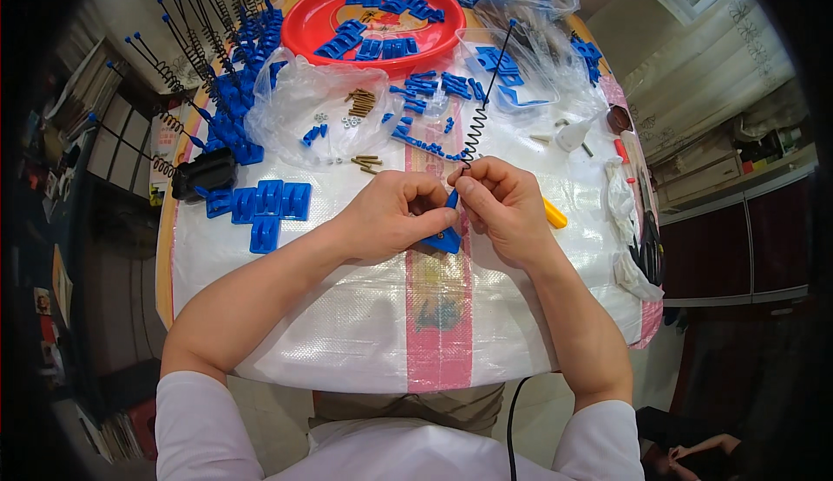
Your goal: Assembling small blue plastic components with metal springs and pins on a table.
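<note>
My left hand (395, 216) pinches a small blue plastic piece with a flat base (446, 240) and a narrow upright part, low over the table's middle. Beside it, the fingertips of my right hand (503, 208) close on the lower end of a black coiled wire (475, 125). This wire rises, leaning to the right, to a small blue tip. Its lower end meets the top of the blue piece or lies just by it; my fingers hide the exact contact. Several blue plastic bases (269, 203) lie together left of my left forearm.
A red round tray (299, 47) at the back holds blue parts. Finished-looking blue pieces with coiled wires (234, 91) crowd the back left. Brass screws (361, 102) lie near a clear plastic bag (295, 91). A yellow handle (555, 214) and a white bottle (571, 137) are at right.
</note>
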A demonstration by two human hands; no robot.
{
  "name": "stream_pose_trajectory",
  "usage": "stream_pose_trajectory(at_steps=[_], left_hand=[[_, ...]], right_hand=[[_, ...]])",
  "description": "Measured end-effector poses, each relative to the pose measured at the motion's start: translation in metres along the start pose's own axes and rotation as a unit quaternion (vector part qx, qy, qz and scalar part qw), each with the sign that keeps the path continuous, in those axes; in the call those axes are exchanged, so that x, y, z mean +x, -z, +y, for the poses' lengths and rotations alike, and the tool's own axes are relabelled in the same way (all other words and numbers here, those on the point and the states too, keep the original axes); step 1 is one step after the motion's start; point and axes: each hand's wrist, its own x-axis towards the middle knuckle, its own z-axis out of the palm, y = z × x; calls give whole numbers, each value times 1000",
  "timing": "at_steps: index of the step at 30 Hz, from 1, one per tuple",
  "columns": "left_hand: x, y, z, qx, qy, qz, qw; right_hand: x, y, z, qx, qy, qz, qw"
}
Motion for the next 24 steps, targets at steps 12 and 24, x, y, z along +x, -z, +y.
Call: stream_pose_trajectory(at_steps=[12, 24], left_hand=[[1, -1, -1, 6, -11, 0, 1000], [3, 0, -7, 4, -22, -3, 1000]], right_hand=[[0, 2, 1, -11, 0, -1, 1000], [0, 1, 0, -22, 3, 3, 1000]])
